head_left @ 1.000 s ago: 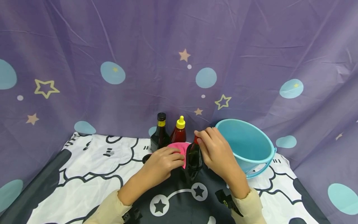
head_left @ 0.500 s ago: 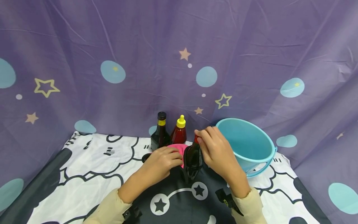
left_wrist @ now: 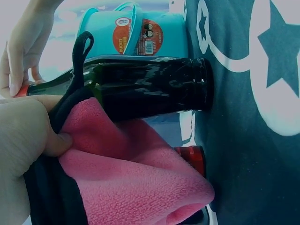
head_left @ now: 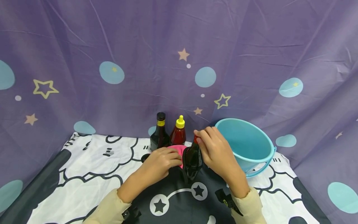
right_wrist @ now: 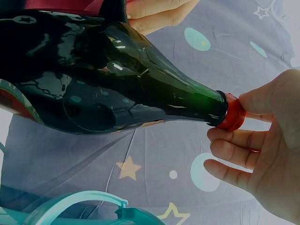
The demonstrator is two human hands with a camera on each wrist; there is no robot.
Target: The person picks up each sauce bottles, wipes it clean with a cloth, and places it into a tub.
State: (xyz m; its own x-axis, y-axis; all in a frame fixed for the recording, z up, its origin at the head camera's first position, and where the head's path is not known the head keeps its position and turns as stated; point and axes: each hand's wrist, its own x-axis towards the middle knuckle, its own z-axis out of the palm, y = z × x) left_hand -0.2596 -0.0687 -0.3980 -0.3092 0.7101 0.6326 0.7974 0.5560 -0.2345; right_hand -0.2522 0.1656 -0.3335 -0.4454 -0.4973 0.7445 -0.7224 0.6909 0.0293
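My right hand [head_left: 216, 152] pinches the red cap [right_wrist: 234, 112] of a dark green glass bottle [head_left: 193, 160] between thumb and fingers. The bottle stands on the black part of the cloth, its label mostly turned away from the left wrist view. My left hand [head_left: 162, 161] grips a pink fleecy cloth [left_wrist: 136, 164] with black trim and a loop [left_wrist: 79, 65]. That cloth hangs down close beside the bottle, and the loop overlaps the bottle's shoulder in the left wrist view.
A dark bottle with a black cap [head_left: 160, 133] and a red squeeze bottle with a yellow nozzle [head_left: 179, 132] stand behind the hands. At the right is a light blue bucket [head_left: 246, 140]. A purple patterned curtain [head_left: 156, 62] rises behind the table.
The bottle's lower part has shifted slightly left, and the pink cloth has moved slightly left with my left hand. My right hand stays on the cap.
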